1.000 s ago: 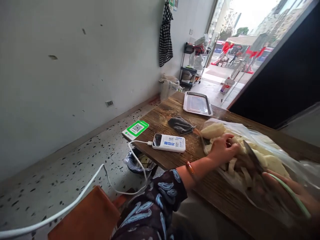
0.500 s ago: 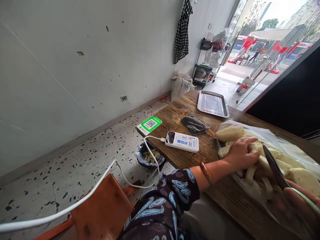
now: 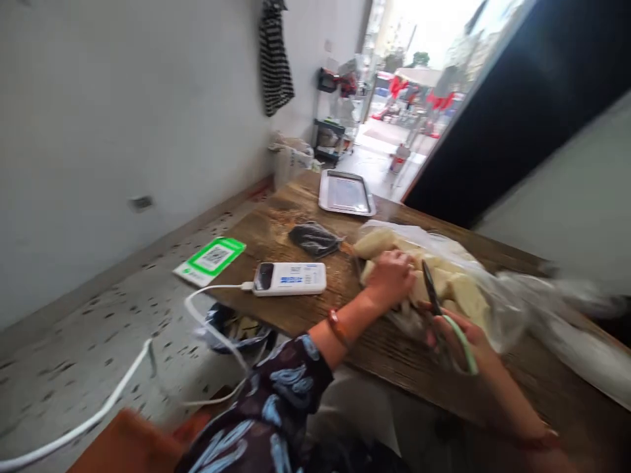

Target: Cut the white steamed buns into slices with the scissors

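Observation:
My right hand (image 3: 461, 335) is closed round scissors (image 3: 431, 289) with dark blades and pale green handles. The blades point up and away, close to my left hand. Fingers of my left hand (image 3: 392, 279) are curled over a pale peeled vegetable piece (image 3: 419, 289), whose exact kind I cannot tell; my fingers partly hide it. More pale chunks (image 3: 466, 295) lie around both hands on a clear plastic bag (image 3: 507, 315). One larger rounded piece (image 3: 373, 243) sits just beyond my left hand. Motion blurs the view somewhat.
On the wooden table (image 3: 296, 197) are a white power bank (image 3: 290, 279) with a cable, a dark cloth (image 3: 315, 238), a metal tray (image 3: 347, 192) and a green QR code card (image 3: 213, 259). Beneath the near left edge stands a lined bin (image 3: 236, 328) with scraps.
My head view has swung right, so the table and both hands appear further left. The scissors remain in my right hand, and my left hand stays on the pale pieces.

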`<act>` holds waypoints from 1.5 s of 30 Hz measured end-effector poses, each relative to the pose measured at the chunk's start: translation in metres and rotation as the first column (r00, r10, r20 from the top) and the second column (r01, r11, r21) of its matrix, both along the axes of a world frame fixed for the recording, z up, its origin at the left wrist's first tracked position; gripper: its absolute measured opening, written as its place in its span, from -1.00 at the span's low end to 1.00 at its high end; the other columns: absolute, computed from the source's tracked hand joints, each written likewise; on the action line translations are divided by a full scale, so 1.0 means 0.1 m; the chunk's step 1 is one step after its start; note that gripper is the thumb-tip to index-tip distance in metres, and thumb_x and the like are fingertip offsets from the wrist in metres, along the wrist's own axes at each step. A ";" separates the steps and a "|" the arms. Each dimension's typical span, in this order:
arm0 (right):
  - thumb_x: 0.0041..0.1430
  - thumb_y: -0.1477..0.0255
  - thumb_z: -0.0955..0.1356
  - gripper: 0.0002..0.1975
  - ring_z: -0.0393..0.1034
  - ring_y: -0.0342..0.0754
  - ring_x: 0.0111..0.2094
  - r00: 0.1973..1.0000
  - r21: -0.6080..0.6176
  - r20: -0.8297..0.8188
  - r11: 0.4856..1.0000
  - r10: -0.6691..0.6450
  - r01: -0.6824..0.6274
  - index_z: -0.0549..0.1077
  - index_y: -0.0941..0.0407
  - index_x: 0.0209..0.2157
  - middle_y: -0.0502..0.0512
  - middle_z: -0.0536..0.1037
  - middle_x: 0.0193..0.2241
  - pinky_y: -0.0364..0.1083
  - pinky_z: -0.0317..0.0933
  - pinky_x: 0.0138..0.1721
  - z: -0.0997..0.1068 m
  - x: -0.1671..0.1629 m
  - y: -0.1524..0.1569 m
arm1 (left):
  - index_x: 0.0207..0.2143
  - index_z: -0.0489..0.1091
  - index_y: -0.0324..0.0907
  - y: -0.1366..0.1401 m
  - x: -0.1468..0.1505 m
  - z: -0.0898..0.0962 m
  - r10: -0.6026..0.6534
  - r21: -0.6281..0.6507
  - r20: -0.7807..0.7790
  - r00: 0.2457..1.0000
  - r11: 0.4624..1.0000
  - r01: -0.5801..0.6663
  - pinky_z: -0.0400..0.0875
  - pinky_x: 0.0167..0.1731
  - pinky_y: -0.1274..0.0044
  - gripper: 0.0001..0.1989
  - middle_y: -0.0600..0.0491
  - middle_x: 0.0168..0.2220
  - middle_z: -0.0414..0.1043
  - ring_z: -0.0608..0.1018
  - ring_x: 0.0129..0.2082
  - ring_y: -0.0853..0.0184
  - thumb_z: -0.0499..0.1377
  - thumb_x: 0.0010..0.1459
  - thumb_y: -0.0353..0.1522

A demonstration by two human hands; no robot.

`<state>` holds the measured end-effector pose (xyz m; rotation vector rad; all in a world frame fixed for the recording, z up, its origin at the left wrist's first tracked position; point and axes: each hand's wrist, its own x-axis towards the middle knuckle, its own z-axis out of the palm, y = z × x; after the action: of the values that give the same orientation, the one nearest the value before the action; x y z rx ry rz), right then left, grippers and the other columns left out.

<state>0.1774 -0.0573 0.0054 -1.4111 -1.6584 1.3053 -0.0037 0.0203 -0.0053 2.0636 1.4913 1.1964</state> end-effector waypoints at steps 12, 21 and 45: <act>0.21 0.11 0.39 -0.44 0.23 -0.15 -0.60 0.880 0.077 -0.347 0.925 -0.324 0.371 0.40 0.14 0.13 -0.05 0.42 -0.58 -0.17 0.15 -0.62 -0.24 0.40 -0.46 | -0.10 0.43 -0.19 0.25 -0.18 -0.16 0.139 0.273 -0.021 0.990 0.953 -0.128 0.31 0.11 0.29 -0.75 -0.12 -0.03 0.46 0.44 0.02 0.15 0.08 0.17 -0.46; 0.16 0.11 0.43 -0.45 0.19 -0.20 -0.64 0.766 0.029 -0.494 0.873 -0.411 0.487 0.43 0.12 0.09 -0.07 0.42 -0.58 -0.21 0.12 -0.67 -0.52 0.55 -0.52 | -0.09 0.42 -0.17 0.19 -0.78 -0.05 0.374 0.195 0.329 0.867 0.872 -0.450 0.41 -0.10 0.37 -0.75 -0.09 -0.10 0.45 0.50 -0.11 0.21 0.08 0.21 -0.33; 0.08 0.03 0.44 -0.33 0.21 -0.17 -0.63 0.775 -0.017 -0.546 0.928 -0.320 0.372 0.43 0.20 0.08 -0.06 0.43 -0.60 -0.19 0.12 -0.65 -0.54 0.58 -0.44 | -0.12 0.42 -0.19 0.07 -0.33 -0.15 0.258 0.063 0.130 0.957 0.961 -0.268 0.40 -0.05 0.36 -0.72 -0.10 -0.14 0.51 0.53 -0.12 0.20 0.10 0.21 -0.24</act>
<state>0.2351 -0.1013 -0.0483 -1.0857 -1.0061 1.2392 -0.0370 0.0278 -0.0205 1.8444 1.7255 1.4742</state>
